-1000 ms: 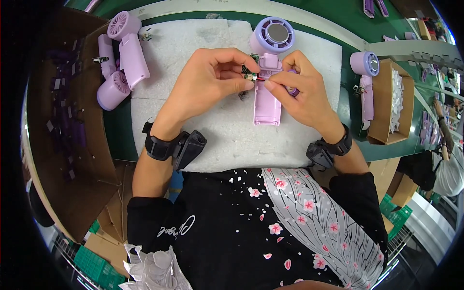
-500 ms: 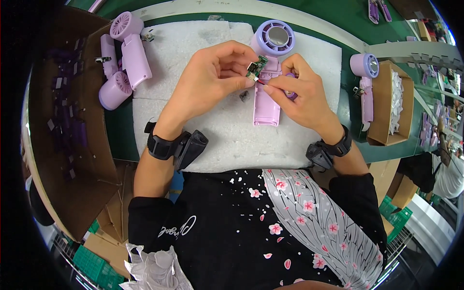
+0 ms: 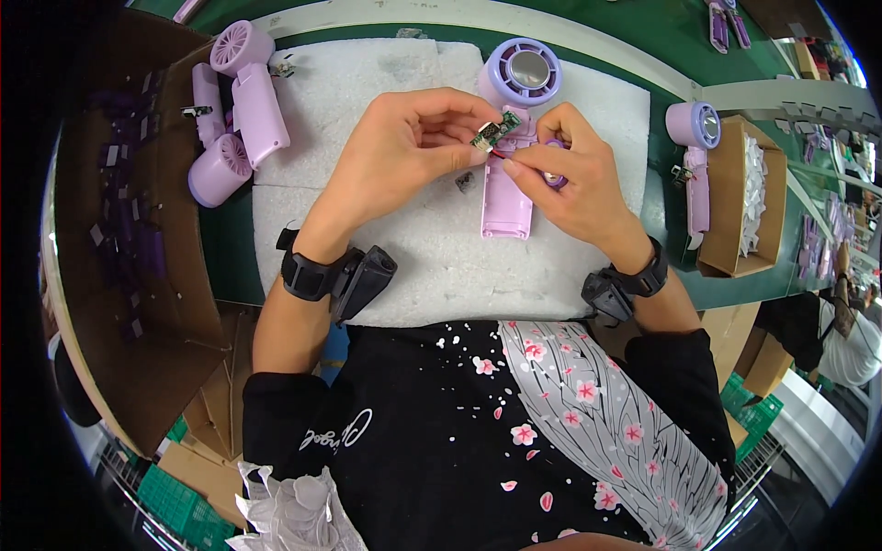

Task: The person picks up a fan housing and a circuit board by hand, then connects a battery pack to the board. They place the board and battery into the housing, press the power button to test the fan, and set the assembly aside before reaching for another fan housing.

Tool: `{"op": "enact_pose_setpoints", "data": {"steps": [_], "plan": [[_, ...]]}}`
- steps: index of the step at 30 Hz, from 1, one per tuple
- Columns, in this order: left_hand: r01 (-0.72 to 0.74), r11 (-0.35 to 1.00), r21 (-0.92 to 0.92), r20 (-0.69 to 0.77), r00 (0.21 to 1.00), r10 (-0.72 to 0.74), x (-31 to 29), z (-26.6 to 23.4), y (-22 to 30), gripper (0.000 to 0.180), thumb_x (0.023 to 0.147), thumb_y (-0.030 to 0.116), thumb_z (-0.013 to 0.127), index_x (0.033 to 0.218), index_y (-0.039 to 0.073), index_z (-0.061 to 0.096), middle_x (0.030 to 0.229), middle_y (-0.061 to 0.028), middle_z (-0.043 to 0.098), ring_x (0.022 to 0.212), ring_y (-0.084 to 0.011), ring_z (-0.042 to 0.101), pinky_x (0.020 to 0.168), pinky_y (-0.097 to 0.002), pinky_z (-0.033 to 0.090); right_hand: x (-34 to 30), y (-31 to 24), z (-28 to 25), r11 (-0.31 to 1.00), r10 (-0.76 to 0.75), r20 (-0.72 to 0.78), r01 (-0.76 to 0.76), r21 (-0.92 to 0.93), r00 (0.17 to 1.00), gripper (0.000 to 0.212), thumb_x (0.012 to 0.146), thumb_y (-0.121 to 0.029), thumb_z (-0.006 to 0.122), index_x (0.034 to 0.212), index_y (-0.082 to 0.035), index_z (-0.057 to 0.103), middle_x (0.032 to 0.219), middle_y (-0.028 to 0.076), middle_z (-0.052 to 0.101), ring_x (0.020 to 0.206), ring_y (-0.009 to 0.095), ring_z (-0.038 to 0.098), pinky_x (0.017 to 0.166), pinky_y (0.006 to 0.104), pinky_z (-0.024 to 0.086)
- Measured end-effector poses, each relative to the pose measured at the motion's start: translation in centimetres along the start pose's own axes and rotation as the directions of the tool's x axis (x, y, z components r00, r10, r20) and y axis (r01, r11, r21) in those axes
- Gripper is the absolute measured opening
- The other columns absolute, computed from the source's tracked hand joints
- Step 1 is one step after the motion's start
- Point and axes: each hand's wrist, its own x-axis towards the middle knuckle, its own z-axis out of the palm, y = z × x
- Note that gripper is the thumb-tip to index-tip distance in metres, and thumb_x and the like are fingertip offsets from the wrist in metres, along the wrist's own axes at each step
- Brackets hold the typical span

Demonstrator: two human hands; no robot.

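My left hand (image 3: 395,151) pinches a small green circuit board (image 3: 498,130) between thumb and fingertips. Thin wires, red and dark, run from the board's near end to the closed thumb and forefinger of my right hand (image 3: 579,174). Tucked in that same right hand is a purple cylindrical battery (image 3: 555,176), mostly covered by the fingers. Below both hands lies a pink-and-lilac handheld fan (image 3: 506,211) with its handle shell open; its round head points away from me. Whether a plug sits at the wire ends is hidden by the fingertips.
A white foam mat (image 3: 386,266) covers the work surface. Several fan bodies (image 3: 259,119) lie at its left, beside a large cardboard box (image 3: 184,303) of purple parts. Another fan (image 3: 696,184) stands near a smaller carton (image 3: 726,220) of white pieces at right.
The circuit board has turned in my left fingers and now lies more slanted, its far end shifted right. My left hand has dropped slightly; the right hand stays nearly still.
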Motion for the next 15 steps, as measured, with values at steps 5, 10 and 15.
{"op": "enact_pose_setpoints", "data": {"steps": [5,10,15], "plan": [[-0.07,0.997,0.034,-0.032,0.997,0.071,-0.1,0.5,-0.5,0.035,0.08,-0.007,0.066,0.115,-0.002,0.066,0.096,-0.006,0.067,0.083,-0.0103,0.062,0.078,-0.0244,0.054,0.1,0.2,-0.2,0.995,-0.104,0.009,0.104,0.0,0.995,0.015,0.077,-0.007,0.076,0.09,-0.004,0.07,0.085,0.007,0.053,0.067,0.017,0.052,0.057,0.0263,0.042],[-0.24,0.948,0.21,-0.037,0.967,0.253,0.1,1.1,-0.8,0.034,0.08,-0.004,0.064,0.114,-0.001,0.067,0.094,-0.007,0.069,0.078,-0.0114,0.064,0.076,-0.0254,0.055,0.2,-0.7,0.2,0.984,0.152,-0.133,-0.137,0.113,0.979,0.025,0.076,-0.005,0.075,0.101,-0.004,0.068,0.09,0.009,0.06,0.071,0.02,0.058,0.061,0.0269,0.047],[-0.27,0.943,0.196,-0.092,0.952,0.292,0.3,1.7,-1.2,0.034,0.079,-0.002,0.065,0.113,-0.001,0.067,0.093,-0.0086,0.069,0.077,-0.0126,0.064,0.076,-0.0258,0.055,0.7,-0.8,0.5,0.993,-0.094,-0.225,0.076,-0.087,0.97,0.035,0.073,-0.003,0.078,0.106,-0.004,0.066,0.095,0.01,0.065,0.078,0.022,0.065,0.068,0.029,0.052]]}}
